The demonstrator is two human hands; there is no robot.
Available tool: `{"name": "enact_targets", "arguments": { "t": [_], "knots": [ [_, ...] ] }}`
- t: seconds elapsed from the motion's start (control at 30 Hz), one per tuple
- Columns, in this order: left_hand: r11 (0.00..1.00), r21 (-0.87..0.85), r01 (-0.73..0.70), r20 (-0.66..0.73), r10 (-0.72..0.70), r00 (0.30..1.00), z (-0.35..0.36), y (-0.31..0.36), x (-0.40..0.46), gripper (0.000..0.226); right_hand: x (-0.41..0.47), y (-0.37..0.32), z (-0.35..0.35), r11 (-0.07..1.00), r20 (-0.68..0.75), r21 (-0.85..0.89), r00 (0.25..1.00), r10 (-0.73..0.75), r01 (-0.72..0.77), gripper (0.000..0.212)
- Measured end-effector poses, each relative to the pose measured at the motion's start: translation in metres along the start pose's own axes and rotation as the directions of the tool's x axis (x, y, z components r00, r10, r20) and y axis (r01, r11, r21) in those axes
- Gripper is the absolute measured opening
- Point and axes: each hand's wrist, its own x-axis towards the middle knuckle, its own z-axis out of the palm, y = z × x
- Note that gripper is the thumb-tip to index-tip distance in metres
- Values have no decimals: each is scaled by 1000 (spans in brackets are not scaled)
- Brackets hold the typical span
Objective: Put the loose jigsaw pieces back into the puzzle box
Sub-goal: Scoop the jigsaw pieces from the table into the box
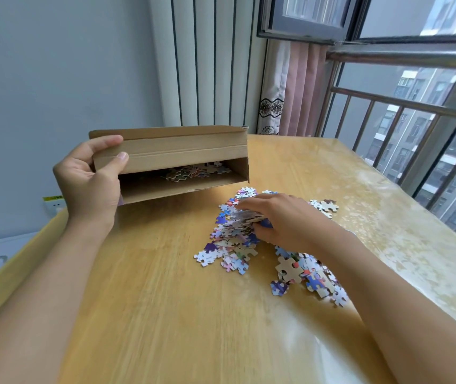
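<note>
While L hand grips the left end of the cardboard puzzle box, thumb and forefinger curled over its upper flap, box is held tilted w/ open side facing the camera, lower edge at or just above the wooden table — contact can't be confirmed. Some jigsaw pieces in the box already lie against its back wall, toward the right half

R hand is down on the loose jigsaw pieces at table centre, fingers curled round a small stack/bunch of them, thumb underneath; the held stack looks blurred. Grip = closed on pieces, not wide

Rest of pile spreads on both sides of R hand & wrist: a cluster to the left/front, a second cluster below the forearm, a few strays beyond the knuckles. Mix of printed faces & plain backs up

Surroundings: window railing on the right, pink curtain at far corner, striped wall panel behind the box
</note>
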Motion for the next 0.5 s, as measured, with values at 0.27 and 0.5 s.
{"name": "enact_targets", "arguments": {
  "t": [0.27, 0.5],
  "knots": [
    [1000, 6, -4, -2, 4, 1000, 0, 1, 0, 22, -1, 1, -1, 995, 61, -8, 993, 103, -103, 73],
    [1000, -9, 1, -7, -1, 1000, -1, 2, 0, 24, 3, 2, 4, 989, -9, 38, 990, 143, -142, 27]
  ]
}}
